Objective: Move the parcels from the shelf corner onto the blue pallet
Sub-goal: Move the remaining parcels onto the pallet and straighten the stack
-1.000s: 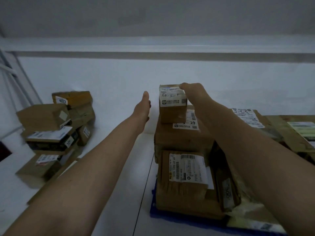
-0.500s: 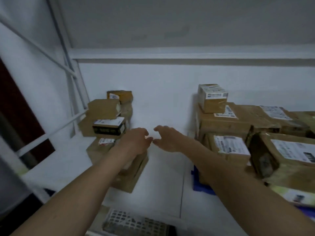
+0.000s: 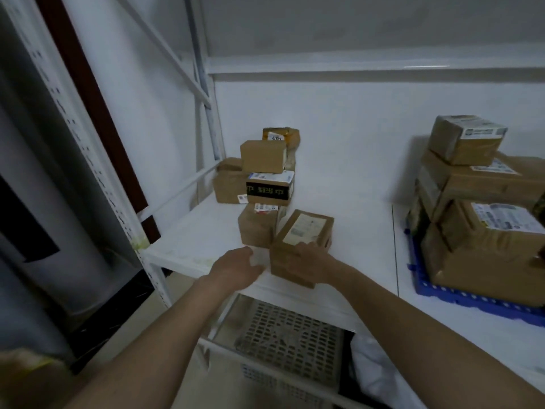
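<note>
A: Left hand (image 3: 236,268)?
B: Loosely curled, holding nothing, just left of the nearest parcel (image 3: 300,246).
A: Right hand (image 3: 309,262)?
B: Gripping that parcel's near end; other parcels (image 3: 262,175) behind it, blue pallet (image 3: 460,296) far right.

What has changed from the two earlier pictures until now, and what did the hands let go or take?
The right hand let go of the small box on top of the blue pallet stack and came across to the shelf corner. It now rests on the near side of the front parcel. The left hand came to that parcel's left side; whether it touches is unclear. The corner pile and the pallet stack stayed as they were.
</note>
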### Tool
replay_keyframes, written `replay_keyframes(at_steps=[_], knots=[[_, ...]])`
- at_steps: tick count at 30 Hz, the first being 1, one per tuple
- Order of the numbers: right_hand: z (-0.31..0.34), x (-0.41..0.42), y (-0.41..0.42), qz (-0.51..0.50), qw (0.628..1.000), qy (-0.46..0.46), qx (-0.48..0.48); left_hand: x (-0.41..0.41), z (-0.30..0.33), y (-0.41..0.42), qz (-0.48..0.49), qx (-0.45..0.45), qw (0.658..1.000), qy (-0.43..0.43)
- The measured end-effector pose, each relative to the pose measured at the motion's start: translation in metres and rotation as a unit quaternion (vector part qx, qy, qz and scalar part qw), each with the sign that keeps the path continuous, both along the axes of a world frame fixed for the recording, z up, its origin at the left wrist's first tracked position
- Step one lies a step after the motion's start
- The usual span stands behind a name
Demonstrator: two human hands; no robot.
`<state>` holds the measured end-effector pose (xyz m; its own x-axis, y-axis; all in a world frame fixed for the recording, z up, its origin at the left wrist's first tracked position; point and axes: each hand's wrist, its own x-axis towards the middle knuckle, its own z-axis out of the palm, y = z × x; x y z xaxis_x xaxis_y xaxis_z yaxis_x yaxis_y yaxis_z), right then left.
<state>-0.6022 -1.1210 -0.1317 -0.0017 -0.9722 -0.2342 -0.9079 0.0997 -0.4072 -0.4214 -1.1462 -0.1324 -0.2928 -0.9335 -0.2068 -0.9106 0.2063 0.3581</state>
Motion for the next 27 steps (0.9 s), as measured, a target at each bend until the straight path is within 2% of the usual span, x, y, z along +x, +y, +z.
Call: replay_keyframes(at_steps=[3, 7, 11, 14, 18, 24, 27], knots=[[-0.004, 0.0, 0.0, -0.086, 0.995, -0.029, -0.041, 0.0, -0.01, -0.007, -0.008, 0.028, 0.999, 0.026], [-0.009, -0.012, -0.008, -0.24, 0.96, -0.107, -0.102, -0.018, -0.018, -0.021, 0.008, 0.079, 0.988, 0.133], [-0.026, -0.025, -0.02, -0.318, 0.913, -0.245, -0.069, -0.04, -0.024, -0.038, 0.042, 0.127, 0.961, 0.242], [-0.038, -0.031, -0.026, -0.34, 0.864, -0.37, -0.027, -0.052, -0.03, -0.05, 0.059, 0.194, 0.917, 0.342], [-0.047, -0.036, -0.028, -0.321, 0.781, -0.535, 0.026, -0.062, -0.039, -0.061, 0.061, 0.264, 0.888, 0.371], [-0.025, -0.047, -0.013, -0.299, 0.766, -0.568, -0.019, -0.081, -0.02, -0.054, 0.03, 0.21, 0.89, 0.403], [0.009, -0.051, 0.003, -0.277, 0.783, -0.552, -0.068, -0.088, 0.008, -0.046, -0.001, 0.159, 0.901, 0.403]])
